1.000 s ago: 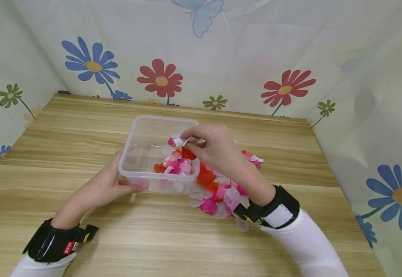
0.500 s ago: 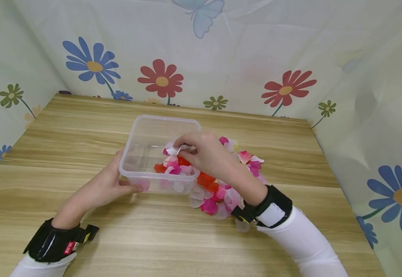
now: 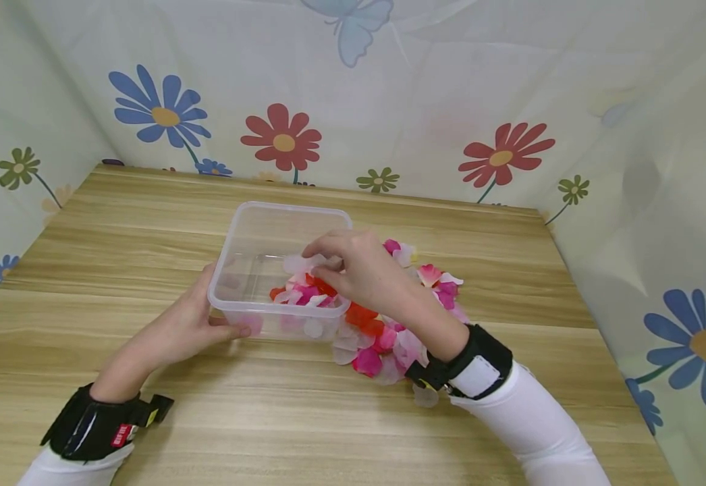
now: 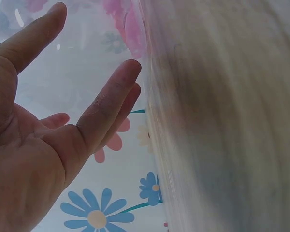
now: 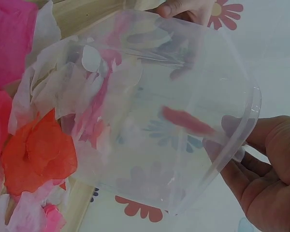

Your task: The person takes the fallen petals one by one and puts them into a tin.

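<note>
A clear plastic food container (image 3: 280, 309) stands without a lid on the wooden table. Petals in pink, red and white (image 3: 306, 295) lie in its right half. My left hand (image 3: 185, 324) rests on its near left corner, thumb at the front wall; the left wrist view shows the fingers straight. My right hand (image 3: 374, 270) is over the right rim, fingertips inside the container. Between its thumb and finger, the right wrist view shows a few petals, one of them red (image 5: 187, 121). How firmly they are held is hard to see.
A loose heap of pink, white and red petals (image 3: 406, 347) spreads on the table just right of the container, partly under my right forearm. The wooden table (image 3: 292, 418) ends at a flower-printed curtain (image 3: 426, 101) behind and on both sides.
My right hand has moved slightly left and down into the container. Some petals have dropped from its fingers onto those inside. My left hand and the container keep their place.
</note>
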The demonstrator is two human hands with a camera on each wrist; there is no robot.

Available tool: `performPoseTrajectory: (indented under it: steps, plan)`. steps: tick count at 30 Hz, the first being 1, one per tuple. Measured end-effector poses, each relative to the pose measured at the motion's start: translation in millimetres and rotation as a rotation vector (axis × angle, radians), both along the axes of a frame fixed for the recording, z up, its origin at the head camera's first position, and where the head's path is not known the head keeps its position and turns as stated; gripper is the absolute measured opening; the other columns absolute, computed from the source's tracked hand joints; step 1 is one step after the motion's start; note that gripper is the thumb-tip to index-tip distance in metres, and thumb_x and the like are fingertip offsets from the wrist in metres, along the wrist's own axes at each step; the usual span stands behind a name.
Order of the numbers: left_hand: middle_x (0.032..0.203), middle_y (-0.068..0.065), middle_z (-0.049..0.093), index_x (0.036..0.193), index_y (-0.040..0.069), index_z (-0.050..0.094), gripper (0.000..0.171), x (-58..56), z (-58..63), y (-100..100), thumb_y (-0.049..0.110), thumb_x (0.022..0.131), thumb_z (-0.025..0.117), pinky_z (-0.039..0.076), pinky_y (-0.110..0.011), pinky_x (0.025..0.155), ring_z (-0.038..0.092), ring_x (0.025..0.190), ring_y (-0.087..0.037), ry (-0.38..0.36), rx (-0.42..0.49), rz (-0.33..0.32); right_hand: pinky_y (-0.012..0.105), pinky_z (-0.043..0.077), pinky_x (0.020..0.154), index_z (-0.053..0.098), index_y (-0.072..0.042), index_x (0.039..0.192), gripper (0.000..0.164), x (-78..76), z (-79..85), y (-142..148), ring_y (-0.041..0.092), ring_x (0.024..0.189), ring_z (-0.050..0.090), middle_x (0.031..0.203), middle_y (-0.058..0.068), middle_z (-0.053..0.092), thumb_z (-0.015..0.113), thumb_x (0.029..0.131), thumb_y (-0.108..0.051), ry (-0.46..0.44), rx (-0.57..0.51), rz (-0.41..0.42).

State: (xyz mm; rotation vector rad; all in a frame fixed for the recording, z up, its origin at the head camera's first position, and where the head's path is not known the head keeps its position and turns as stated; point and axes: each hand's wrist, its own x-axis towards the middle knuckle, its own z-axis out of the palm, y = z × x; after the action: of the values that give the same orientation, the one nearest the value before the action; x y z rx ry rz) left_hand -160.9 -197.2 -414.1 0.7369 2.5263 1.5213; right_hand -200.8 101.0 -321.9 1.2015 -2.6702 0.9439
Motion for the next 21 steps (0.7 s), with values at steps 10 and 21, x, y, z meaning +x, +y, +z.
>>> performPoseTrajectory:
  steps: [10, 21]
  plan:
    - [0.139, -0.025, 0.046, 0.160, 0.011, 0.015, 0.107, 0.6, 1.4, 0.8, 0.001, 0.081, 0.087, 0.060, -0.045, 0.084, 0.055, 0.120, -0.043, -0.017, -0.010, 0.007, 0.029, 0.060, 0.080, 0.075, -0.004, 0.114, 0.024, 0.0, -0.7, 0.4, 0.017, 0.094, 0.067, 0.107, 0.008, 0.072, 0.078, 0.090, -0.003, 0.000, -0.013, 0.017]
    - [0.138, -0.025, 0.047, 0.160, 0.011, 0.016, 0.108, 0.1, -0.3, 0.8, -0.002, 0.080, 0.087, 0.059, -0.043, 0.084, 0.056, 0.118, -0.043, 0.001, -0.003, 0.001, 0.027, 0.059, 0.082, 0.073, -0.002, 0.111, 0.023, -1.0, -0.3, 8.7, 0.021, 0.097, 0.069, 0.109, 0.009, 0.070, 0.079, 0.089, -0.001, 0.069, -0.102, 0.031]
